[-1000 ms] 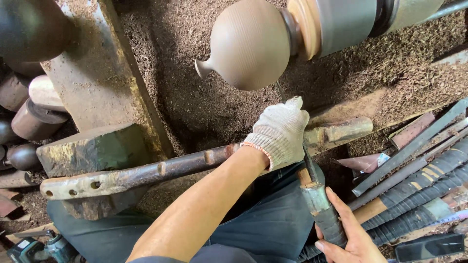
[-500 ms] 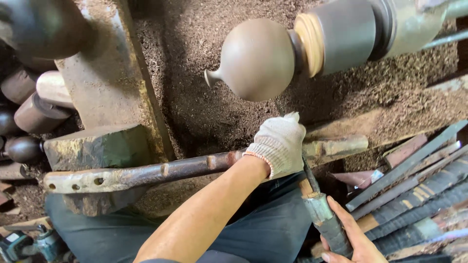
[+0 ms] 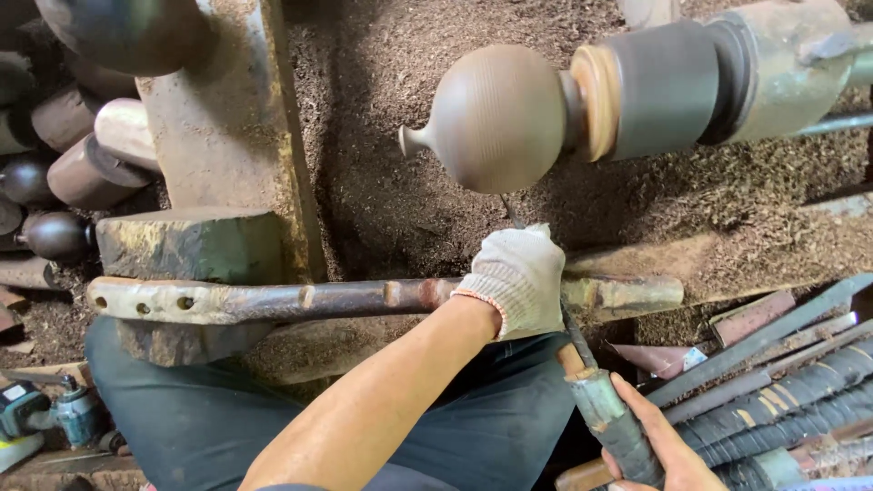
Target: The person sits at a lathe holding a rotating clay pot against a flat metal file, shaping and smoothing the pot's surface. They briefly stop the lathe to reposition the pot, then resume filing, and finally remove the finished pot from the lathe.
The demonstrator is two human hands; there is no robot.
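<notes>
Far left: a heap of dark turned blanks point(image 3: 55, 173) beside the bed, and a cordless drill point(image 3: 41, 414) on the floor by my knee. Neither is in play.

Tool rest point(image 3: 300, 298): a long, rusty iron bar that runs across in front of me. It looks heavy and rigid, a sound fulcrum.

Left hand point(image 3: 516, 277), in a white knit glove, is clamped down over the rest and the shaft of the chisel point(image 3: 582, 359), pinning steel to bar. The glove gives grip, though I judge that loose knit near turning wood could snag.

Workpiece point(image 3: 496, 116): a brown, round-bodied wooden vase with a narrow neck pointing left, held at its base on a pale wooden faceplate on the lathe head point(image 3: 691, 82). It sits above and just beyond my left hand. The fine ridges on the body suggest that it is spinning; I cannot be sure. Judgement: light for its bulk, stiff, smooth-skinned, and weakest at the thin neck. It should be held by the full body or the base end, never the neck.

The chisel tip pokes up past the glove, close under the belly of the vase; I cannot tell whether it makes contact.

Right hand point(image 3: 659, 445), bare, is wrapped round the taped chisel handle low at my hip. The tool is long, steel and stiff; the leverage is good with this two-point hold.

Right: spare long tools point(image 3: 782, 382) lie in a row. Shavings point(image 3: 382, 164) cover the bed.
</notes>
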